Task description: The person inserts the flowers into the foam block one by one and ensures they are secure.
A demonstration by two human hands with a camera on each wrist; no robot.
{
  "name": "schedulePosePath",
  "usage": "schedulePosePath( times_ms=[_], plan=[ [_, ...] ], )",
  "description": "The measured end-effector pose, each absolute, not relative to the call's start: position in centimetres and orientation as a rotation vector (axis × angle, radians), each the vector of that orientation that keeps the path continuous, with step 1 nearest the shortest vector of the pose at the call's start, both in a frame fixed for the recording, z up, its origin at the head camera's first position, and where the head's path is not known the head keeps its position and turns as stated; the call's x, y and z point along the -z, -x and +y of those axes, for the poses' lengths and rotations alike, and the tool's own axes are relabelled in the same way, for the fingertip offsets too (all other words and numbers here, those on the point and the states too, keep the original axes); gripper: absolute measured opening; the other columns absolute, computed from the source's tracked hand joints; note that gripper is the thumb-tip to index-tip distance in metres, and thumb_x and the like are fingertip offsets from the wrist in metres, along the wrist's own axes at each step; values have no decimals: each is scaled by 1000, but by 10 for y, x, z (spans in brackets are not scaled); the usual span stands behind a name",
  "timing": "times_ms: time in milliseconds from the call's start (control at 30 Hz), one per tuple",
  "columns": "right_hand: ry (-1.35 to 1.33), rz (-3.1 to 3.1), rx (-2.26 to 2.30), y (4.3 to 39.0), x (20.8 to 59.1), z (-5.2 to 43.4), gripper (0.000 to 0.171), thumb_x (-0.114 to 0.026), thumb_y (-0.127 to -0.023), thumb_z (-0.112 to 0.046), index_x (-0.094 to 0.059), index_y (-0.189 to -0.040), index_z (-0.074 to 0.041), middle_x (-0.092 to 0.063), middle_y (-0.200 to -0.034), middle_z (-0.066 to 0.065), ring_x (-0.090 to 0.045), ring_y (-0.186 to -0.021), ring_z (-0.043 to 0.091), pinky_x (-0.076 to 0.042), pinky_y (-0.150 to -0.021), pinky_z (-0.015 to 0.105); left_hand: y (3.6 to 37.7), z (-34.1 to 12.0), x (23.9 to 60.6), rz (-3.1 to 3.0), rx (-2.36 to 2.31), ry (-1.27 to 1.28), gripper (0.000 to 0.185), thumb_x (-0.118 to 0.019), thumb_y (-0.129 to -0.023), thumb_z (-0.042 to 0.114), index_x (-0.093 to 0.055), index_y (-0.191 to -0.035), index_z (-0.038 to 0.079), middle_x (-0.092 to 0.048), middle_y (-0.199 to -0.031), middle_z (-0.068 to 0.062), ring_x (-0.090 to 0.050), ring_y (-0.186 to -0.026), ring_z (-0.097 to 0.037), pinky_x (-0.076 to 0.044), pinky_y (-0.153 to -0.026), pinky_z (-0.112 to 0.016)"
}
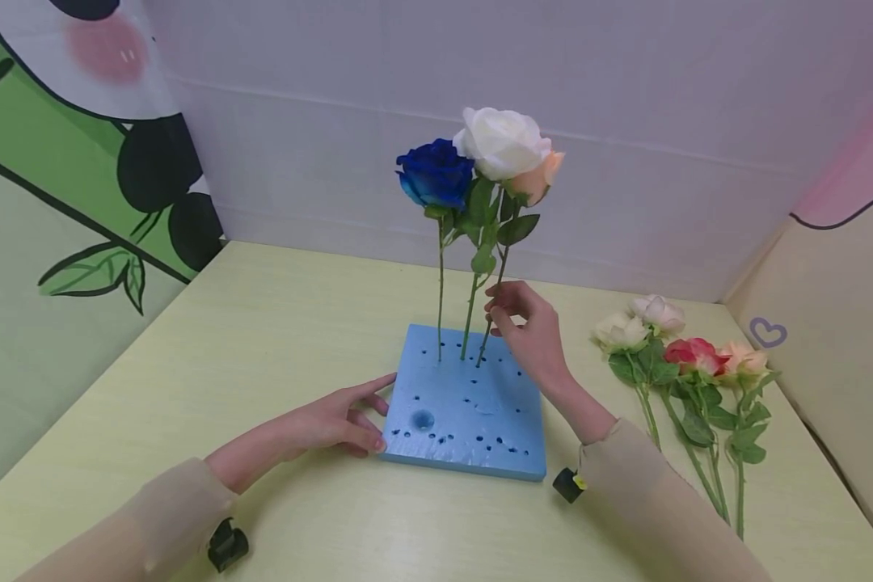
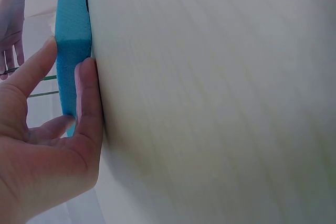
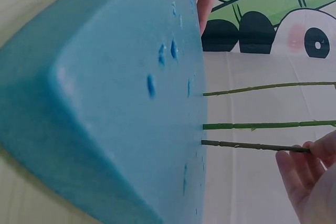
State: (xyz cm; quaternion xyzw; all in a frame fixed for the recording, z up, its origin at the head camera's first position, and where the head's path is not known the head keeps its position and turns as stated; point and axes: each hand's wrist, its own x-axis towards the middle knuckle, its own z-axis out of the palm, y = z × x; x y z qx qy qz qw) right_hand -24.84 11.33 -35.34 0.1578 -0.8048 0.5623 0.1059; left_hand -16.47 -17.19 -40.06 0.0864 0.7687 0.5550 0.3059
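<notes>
A blue foam block (image 1: 444, 396) dotted with holes lies on the table. Three roses stand in it: a blue rose (image 1: 436, 174), a white rose (image 1: 505, 144) and a peach rose (image 1: 541, 179) partly hidden behind the white one. My right hand (image 1: 534, 335) pinches the rightmost stem (image 3: 241, 145), apparently the peach rose's, between thumb and fingers above the foam. That stem's lower end meets the block. At the block's left side, my left hand (image 1: 327, 420) rests with spread fingers touching its edge; the left wrist view shows the fingers (image 2: 89, 93) against the foam's side.
To the right, several loose flowers lie on the table (image 1: 298, 323): white roses (image 1: 621, 331), a red rose (image 1: 694, 356) and a peach-coloured rose (image 1: 744, 360), stems toward the front. A pale cloth wall (image 1: 320, 162) rises behind; a side panel (image 1: 837, 339) bounds the right.
</notes>
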Motion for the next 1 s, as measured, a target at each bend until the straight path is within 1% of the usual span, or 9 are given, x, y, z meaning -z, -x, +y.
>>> schedulePosePath(
  times_ms=[100, 133, 300, 400, 533, 667, 800, 1000],
  plan=[
    [-482, -2371, -1653, 247, 354, 115, 18, -54, -98, -2, -63, -114, -2, -68, -102, 19, -67, -91, 30, -61, -74, 43, 165, -171, 400, 2036, -1467, -232, 96, -77, -84, 9, -18, -159, 18, -44, -135, -18, -69, -96, -18, -58, -81, -32],
    [-493, -2368, -1654, 247, 354, 116, 17, -55, -98, -2, -62, -113, -3, -67, -102, 19, -67, -91, 29, -61, -73, 43, 166, -171, 400, 2035, -1466, -235, 96, -77, -84, 9, -18, -159, 18, -44, -135, -18, -69, -96, -18, -58, -81, -32],
    [-538, -2377, -1644, 247, 356, 116, 14, -54, -99, -2, -60, -112, -2, -65, -102, 18, -66, -94, 34, -61, -71, 38, 167, -171, 400, 2040, -1462, -224, 96, -77, -84, 10, -18, -159, 19, -44, -135, -18, -69, -96, -18, -57, -81, -31],
    [-559, -2403, -1620, 248, 356, 116, 14, -54, -99, -3, -59, -112, -1, -64, -103, 18, -66, -95, 36, -61, -72, 40, 167, -171, 401, 2040, -1461, -215, 96, -77, -84, 10, -18, -159, 19, -44, -135, -18, -69, -96, -17, -58, -81, -31],
    [-546, -2448, -1592, 247, 356, 119, 14, -53, -100, -6, -60, -112, -4, -66, -107, 15, -68, -94, 32, -61, -75, 43, 167, -171, 402, 2029, -1464, -223, 96, -77, -84, 11, -17, -159, 18, -43, -136, -18, -69, -97, -17, -58, -81, -31],
    [-558, -2475, -1550, 247, 357, 121, 15, -53, -101, -10, -62, -112, -5, -69, -109, 14, -70, -93, 29, -60, -77, 42, 166, -171, 402, 2030, -1462, -232, 96, -77, -84, 10, -17, -160, 18, -43, -136, -18, -69, -97, -17, -58, -81, -32],
    [-575, -2490, -1480, 248, 358, 122, 17, -55, -101, -13, -65, -112, -5, -72, -104, 13, -71, -91, 25, -60, -76, 39, 166, -170, 402, 2036, -1460, -233, 96, -77, -84, 10, -17, -160, 18, -43, -136, -18, -69, -97, -18, -58, -81, -33],
    [-572, -2488, -1443, 248, 358, 121, 13, -59, -99, -11, -66, -105, -3, -74, -97, 14, -72, -87, 28, -60, -71, 33, 167, -170, 402, 2039, -1460, -227, 97, -77, -84, 8, -17, -159, 17, -43, -136, -18, -69, -97, -18, -58, -81, -34]
  ],
)
